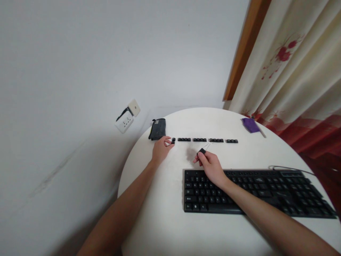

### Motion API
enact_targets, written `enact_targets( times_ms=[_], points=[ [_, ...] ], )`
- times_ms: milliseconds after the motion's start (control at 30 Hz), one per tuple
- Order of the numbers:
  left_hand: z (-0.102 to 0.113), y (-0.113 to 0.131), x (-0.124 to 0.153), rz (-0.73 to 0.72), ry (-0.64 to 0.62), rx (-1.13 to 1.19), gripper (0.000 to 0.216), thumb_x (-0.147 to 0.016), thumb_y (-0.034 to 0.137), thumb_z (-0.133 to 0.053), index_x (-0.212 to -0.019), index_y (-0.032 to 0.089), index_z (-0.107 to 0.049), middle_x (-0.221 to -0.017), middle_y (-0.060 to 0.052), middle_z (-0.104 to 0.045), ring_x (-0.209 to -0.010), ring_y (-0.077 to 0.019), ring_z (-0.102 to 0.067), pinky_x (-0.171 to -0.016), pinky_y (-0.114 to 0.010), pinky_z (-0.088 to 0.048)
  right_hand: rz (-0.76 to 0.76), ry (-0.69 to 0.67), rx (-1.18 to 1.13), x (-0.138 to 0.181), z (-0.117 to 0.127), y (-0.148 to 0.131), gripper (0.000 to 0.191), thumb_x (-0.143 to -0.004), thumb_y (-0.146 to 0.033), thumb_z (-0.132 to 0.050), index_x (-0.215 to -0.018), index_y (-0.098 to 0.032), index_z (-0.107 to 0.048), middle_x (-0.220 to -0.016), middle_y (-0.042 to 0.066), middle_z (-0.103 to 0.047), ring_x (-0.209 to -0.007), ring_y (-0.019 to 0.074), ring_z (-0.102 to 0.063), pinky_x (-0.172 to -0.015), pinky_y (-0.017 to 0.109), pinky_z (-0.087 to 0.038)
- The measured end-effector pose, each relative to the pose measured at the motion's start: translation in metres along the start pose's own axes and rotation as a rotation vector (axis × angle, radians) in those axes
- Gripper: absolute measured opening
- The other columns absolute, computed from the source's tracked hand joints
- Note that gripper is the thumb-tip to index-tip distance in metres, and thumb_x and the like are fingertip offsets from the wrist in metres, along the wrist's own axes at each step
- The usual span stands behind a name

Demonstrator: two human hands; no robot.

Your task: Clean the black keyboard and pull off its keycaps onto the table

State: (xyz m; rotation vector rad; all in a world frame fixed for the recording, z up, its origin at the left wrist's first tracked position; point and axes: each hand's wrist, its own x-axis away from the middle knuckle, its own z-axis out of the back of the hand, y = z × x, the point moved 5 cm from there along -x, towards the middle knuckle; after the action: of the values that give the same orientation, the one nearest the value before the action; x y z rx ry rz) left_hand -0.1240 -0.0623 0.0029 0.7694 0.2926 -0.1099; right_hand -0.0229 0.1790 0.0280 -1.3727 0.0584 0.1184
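At the left end of a row of black keycaps, my left hand (160,148) pinches a keycap (173,142) between thumb and fingertips. Just beyond it sits another keycap (173,139). To the right the row runs on in small groups, one of them being these keycaps (199,140). My right hand (212,166) is closed round a wire keycap puller (201,151), whose black grip shows and whose thin wires point toward the row. Below that hand lies a black keyboard (253,188), partly hidden by my right forearm.
A dark zip pouch (158,128) rests at the white round table's (149,213) left rear edge. On the right rear are a purple cloth-like item (250,125) and a pale stick (261,132). The keyboard cable (293,168) trails right. A wall and curtain (301,81) border the table.
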Motion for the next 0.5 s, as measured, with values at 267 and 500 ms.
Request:
enact_targets(
  times_ms=[267,500],
  points=[
    [-0.0004,-0.0005,-0.0003,0.022,0.006,-0.010,0.032,-0.072,0.025,-0.073,-0.102,0.021,-0.065,-0.087,0.000,-0.072,-0.064,-0.0139,-0.057,-0.066,-0.026,-0.045,-0.001,-0.009,-0.005,0.0001,0.0001,0.0015,0.040,-0.096,-0.040,-0.046,-0.076,-0.015,-0.070,-0.071,0.004,-0.066,-0.062,0.0143,-0.053,-0.063,0.027,-0.042],
    [0.0003,0.0013,0.0003,0.030,0.012,-0.025,0.029,-0.072,0.025,-0.073,-0.100,0.021,-0.066,-0.086,0.000,-0.072,-0.064,-0.0143,-0.057,-0.066,-0.026,-0.044,-0.003,-0.013,-0.016,0.0000,-0.0009,0.0030,0.041,-0.096,-0.041,-0.046,-0.076,-0.015,-0.070,-0.073,0.005,-0.068,-0.062,0.0144,-0.053,-0.063,0.027,-0.043]
  ],
)
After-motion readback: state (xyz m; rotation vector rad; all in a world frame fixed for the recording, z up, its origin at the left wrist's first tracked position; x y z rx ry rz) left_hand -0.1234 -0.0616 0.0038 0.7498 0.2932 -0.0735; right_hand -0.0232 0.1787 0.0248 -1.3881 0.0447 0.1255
